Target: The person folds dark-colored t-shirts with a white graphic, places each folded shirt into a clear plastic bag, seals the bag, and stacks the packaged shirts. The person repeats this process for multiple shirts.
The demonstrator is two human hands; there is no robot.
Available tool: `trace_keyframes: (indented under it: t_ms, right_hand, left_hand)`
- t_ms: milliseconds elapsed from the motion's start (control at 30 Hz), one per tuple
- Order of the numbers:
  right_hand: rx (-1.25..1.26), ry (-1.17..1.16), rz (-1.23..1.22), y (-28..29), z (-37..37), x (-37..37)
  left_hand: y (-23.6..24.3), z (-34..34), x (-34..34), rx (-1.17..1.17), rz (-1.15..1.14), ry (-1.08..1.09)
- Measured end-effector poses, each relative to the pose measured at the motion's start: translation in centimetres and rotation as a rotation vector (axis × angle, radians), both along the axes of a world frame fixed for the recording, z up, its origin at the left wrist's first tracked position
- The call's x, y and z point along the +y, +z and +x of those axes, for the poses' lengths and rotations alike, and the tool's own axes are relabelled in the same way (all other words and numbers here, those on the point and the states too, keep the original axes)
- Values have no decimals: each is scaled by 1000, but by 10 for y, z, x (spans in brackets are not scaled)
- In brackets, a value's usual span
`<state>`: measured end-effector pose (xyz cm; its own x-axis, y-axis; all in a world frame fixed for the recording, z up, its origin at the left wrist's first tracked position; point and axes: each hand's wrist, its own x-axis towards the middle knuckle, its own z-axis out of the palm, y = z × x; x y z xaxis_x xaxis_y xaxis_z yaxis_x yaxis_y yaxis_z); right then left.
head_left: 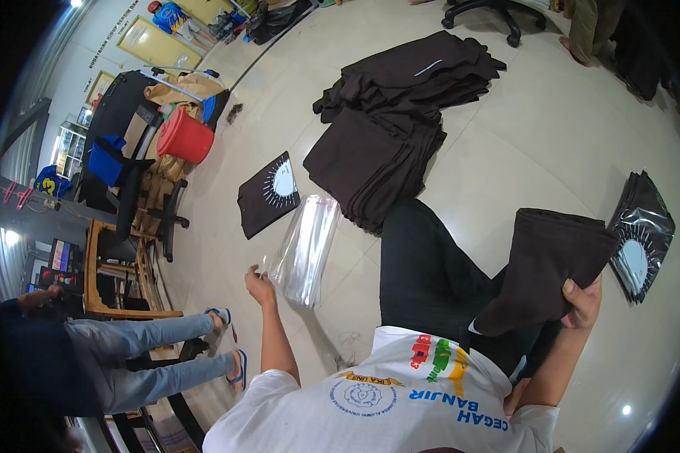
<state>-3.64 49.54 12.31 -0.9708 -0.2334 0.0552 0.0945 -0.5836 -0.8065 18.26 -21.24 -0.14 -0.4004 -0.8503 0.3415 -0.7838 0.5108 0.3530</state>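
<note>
My right hand (582,302) grips a folded dark brown T-shirt (540,264) by its right edge, thumb on top, above my right leg. To the left, my left hand (260,285) is closed in a pinch at the edge of a clear plastic bag (279,257), whose film spreads from a stack of clear bags (310,253) on the floor. Just beyond that stack lies a folded dark T-shirt (263,200) with a white round print. A pile of bagged printed shirts (642,234) sits at the right, near the held shirt.
Ahead are a neat stack of dark shirts (374,162) and a looser dark pile (408,79). A person in jeans (159,340) stands at the left. Beyond are a red bucket (185,136), an office chair (121,174) and a wooden frame (94,272). A chair base (499,15) stands far ahead.
</note>
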Motion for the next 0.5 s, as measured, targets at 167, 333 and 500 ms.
trace_keyframes:
  t_ms: [167, 333, 500]
  right_hand:
    - [-1, -33, 7, -2, 0, 2]
    - [17, -60, -3, 2, -1, 10]
    - [29, -89, -6, 2, -1, 19]
  left_hand:
    - [8, 6, -8, -34, -136, -122]
    - [30, -27, -2, 444, 292, -440]
    - [62, -50, 20, 438, 229, -368]
